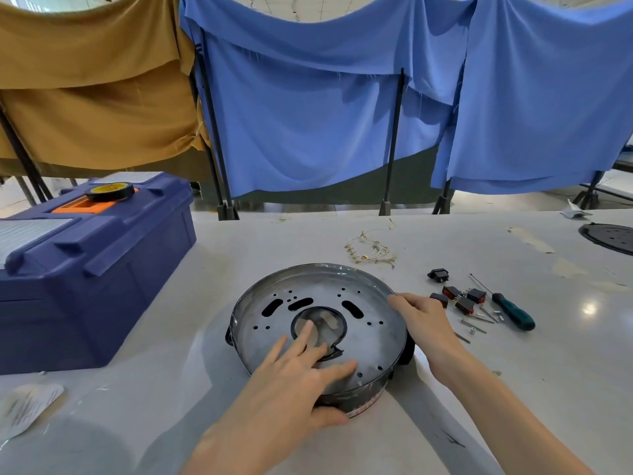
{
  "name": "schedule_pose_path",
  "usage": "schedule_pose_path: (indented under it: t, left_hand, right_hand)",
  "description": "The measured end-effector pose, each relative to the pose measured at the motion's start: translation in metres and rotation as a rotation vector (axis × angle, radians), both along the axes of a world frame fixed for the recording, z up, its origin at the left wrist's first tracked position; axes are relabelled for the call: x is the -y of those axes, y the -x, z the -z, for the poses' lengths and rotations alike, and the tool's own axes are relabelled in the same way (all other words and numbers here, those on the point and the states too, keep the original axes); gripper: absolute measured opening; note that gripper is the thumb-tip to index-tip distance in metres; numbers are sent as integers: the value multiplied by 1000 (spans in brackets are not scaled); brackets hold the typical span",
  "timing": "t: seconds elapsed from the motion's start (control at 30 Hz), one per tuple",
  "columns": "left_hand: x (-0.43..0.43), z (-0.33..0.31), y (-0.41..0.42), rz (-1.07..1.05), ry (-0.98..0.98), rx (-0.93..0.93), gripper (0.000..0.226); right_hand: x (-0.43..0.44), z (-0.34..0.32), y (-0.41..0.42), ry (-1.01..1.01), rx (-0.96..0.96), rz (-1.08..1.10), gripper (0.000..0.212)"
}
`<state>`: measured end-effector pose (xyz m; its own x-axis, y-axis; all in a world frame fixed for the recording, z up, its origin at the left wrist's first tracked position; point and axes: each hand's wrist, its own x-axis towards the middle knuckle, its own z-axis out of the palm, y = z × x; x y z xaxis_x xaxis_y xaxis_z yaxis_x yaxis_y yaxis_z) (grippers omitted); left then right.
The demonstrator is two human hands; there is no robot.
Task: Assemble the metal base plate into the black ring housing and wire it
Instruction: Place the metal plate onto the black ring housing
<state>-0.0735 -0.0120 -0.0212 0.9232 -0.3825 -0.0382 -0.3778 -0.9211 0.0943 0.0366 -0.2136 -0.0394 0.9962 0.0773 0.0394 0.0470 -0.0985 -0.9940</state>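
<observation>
- Head view, middle of the white table (274, 241): metal base plate (373, 327) lying in the black ring housing (409, 351), raised rim all round, black tabs poking out past the left and right edges; fully seated or not, cannot tell.
- Left hand (291, 371): spread flat on the near half of the plate, fingers straight, index tip over the round centre hole, thumb laid along the housing's near outer wall; nothing clasped.
- Right hand (423, 317): fingers bent over the plate's right rim, gripping that edge; thumb hidden.
- Just right of that hand: black-and-red switches (462, 298), loose screws (479, 318), then a green-handled screwdriver (512, 310), all apart from the housing.
- Beyond the far rim, apart from it: wire bundle (368, 250) with brass terminals.
- Left side: blue toolbox (85, 269) with 1 tape roll (109, 192) on its lid, well apart from the housing, a wide strip of tabletop between.
- Near left table edge: bagged leaflet (27, 406).
- Far right, cut by the frame: second black disc (609, 236).
- Tabletop showing between the 2 forearms, in front of the housing.
</observation>
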Motion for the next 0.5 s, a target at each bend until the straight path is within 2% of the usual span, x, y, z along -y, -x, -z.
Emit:
schedule_pose_path:
  t: [0.07, 0.37, 0.5]
  left_hand:
    - [-2, -1, -2, 0, -12, -28, 66]
    - [-7, 1, -9, -14, -72, 2, 63]
    - [-11, 0, -14, -27, -77, 12, 62]
  right_hand:
    - [2, 1, 0, -7, -31, 3, 29]
    - [-15, -1, -2, -57, -48, 43, 32]
    - [-23, -4, -6, -104, -94, 22, 27]
